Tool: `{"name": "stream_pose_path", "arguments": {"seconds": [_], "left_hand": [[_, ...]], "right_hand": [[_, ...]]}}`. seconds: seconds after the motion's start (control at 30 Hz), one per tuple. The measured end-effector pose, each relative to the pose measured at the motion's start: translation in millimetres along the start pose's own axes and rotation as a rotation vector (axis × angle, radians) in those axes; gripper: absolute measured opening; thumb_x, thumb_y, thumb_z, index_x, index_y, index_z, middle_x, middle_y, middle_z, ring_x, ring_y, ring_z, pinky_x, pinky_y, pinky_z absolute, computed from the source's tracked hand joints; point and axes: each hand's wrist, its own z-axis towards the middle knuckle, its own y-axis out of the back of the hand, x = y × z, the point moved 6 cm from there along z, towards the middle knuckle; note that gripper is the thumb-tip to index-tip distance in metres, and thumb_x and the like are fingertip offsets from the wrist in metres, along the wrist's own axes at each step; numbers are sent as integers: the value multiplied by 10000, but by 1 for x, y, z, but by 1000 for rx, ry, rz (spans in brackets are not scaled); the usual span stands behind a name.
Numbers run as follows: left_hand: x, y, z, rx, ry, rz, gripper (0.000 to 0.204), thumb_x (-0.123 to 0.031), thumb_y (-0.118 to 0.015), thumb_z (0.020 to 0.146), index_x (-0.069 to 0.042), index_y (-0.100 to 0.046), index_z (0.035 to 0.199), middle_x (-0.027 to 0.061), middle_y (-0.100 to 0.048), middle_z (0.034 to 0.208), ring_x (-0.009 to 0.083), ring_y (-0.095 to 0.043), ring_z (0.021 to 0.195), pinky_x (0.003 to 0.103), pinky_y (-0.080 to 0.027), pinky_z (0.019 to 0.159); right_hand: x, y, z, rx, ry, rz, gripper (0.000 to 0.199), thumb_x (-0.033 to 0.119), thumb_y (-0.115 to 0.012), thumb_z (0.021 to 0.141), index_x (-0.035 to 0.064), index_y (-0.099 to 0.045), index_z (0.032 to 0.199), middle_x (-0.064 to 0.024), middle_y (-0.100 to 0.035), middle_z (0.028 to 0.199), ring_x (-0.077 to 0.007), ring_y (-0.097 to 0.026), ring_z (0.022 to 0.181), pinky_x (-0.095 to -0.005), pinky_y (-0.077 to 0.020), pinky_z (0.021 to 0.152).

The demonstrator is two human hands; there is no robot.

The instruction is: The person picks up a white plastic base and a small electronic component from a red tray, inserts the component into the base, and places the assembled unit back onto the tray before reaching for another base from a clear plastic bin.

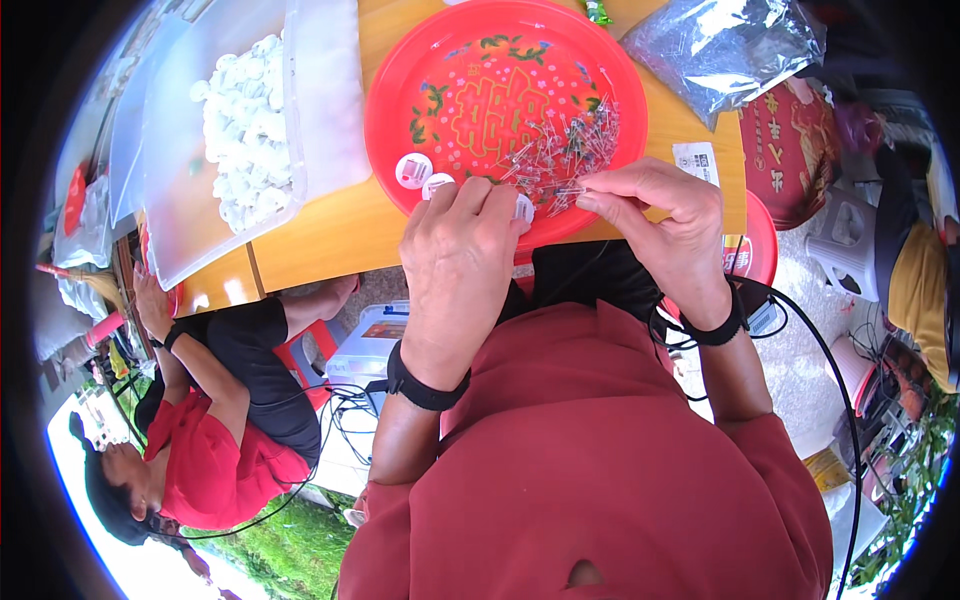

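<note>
A red round tray (385, 120) with a flower pattern lies on the table before me. On its near right side is a loose pile of small LEDs with thin wire legs (590, 140). My left hand (455, 265) is over the near rim, its fingers curled down around a white round cap (523, 209). Two more white round caps (413, 170) lie by its knuckles, one partly covered. At the pile's near edge my right hand (665, 215) pinches a thin-legged LED between thumb and forefinger; its tip is too small to make out well.
A translucent bin (325, 100) of white caps (245, 130) stands at the left. A silvery plastic bag (725, 50) and a white label (697, 160) lie on the table's right. A co-worker in red (225, 440) sits at the left. A black cable (830, 350) runs past my right arm.
</note>
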Motion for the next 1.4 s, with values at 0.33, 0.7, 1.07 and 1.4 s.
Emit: {"name": "stream_pose_path", "arguments": {"seconds": [0.33,0.7,1.07,1.4], "left_hand": [[1,-3,0,7,-135,85,191,-93,-690,794,-19,-676,969,112,-655,889,293,-615,795,373,-493,724],[19,-16,-13,188,419,-1318,229,-115,-547,971,23,-618,1139,92,-686,969,135,-681,807,244,-533,658],[6,-29,-14,154,459,-1592,258,-44,-616,915,20,-585,1163,101,-676,995,171,-673,904,266,-517,810],[9,-29,-14,49,504,-1577,229,-63,-614,919,9,-559,1129,86,-641,1016,156,-660,890,270,-520,783]], "right_hand": [[1,3,2,-75,-64,-37,102,36,-720,807,17,-722,908,-100,-707,805,-173,-672,691,-264,-502,589],[12,-15,5,-15,-85,354,97,25,-686,845,-6,-703,936,-79,-691,867,-116,-652,729,-238,-511,632],[10,-26,3,-41,-170,398,89,-7,-666,847,-32,-687,930,-99,-689,859,-124,-669,722,-227,-534,614],[19,-16,3,-80,70,156,103,-9,-673,832,-18,-698,932,-113,-696,849,-159,-678,713,-247,-531,624]]}}
